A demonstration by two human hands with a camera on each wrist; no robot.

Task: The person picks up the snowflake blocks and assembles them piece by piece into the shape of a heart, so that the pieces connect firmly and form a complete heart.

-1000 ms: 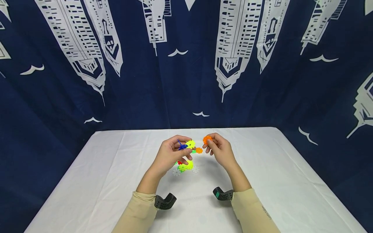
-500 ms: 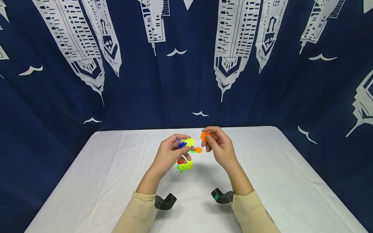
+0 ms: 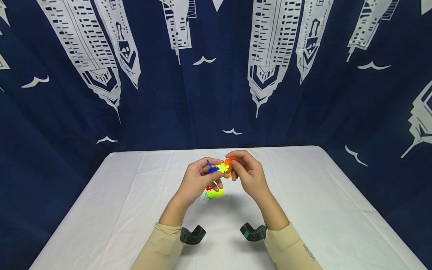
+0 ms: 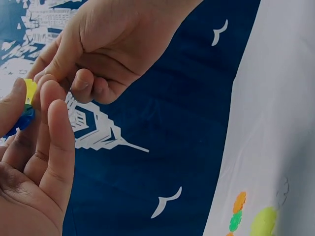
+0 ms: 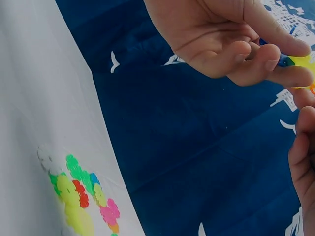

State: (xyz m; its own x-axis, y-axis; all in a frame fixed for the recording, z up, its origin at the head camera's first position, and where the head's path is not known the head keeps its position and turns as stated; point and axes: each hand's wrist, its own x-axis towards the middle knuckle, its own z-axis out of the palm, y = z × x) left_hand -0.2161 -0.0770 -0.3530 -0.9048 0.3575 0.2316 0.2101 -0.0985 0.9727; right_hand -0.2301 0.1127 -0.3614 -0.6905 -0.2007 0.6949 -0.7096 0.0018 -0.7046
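My left hand (image 3: 195, 182) pinches a joined piece between thumb and fingers. It consists of blue notched discs (image 3: 212, 170), set at angles to each other, and a yellow notched disc (image 3: 222, 168) at its right end. With thumb and fingertips my right hand (image 3: 252, 175) holds an orange notched disc (image 3: 230, 161). The orange disc meets the yellow disc's edge in the head view; whether their slots interlock cannot be made out. In the left wrist view, fingers cover most of the blue discs (image 4: 22, 120), and the orange disc is hidden.
Below the hands, a loose cluster of notched discs lies on the white-covered table (image 3: 135, 210). It includes yellow discs (image 5: 78, 219), red discs (image 5: 81, 194), green discs (image 5: 73, 164), pink discs (image 5: 110, 212) and clear discs (image 5: 48, 156). A dark blue patterned curtain (image 3: 189, 97) hangs behind.
My right hand has moved left, bringing the orange disc from apart to the yellow disc's edge. The left hand stays nearly in place, with its piece turned slightly.
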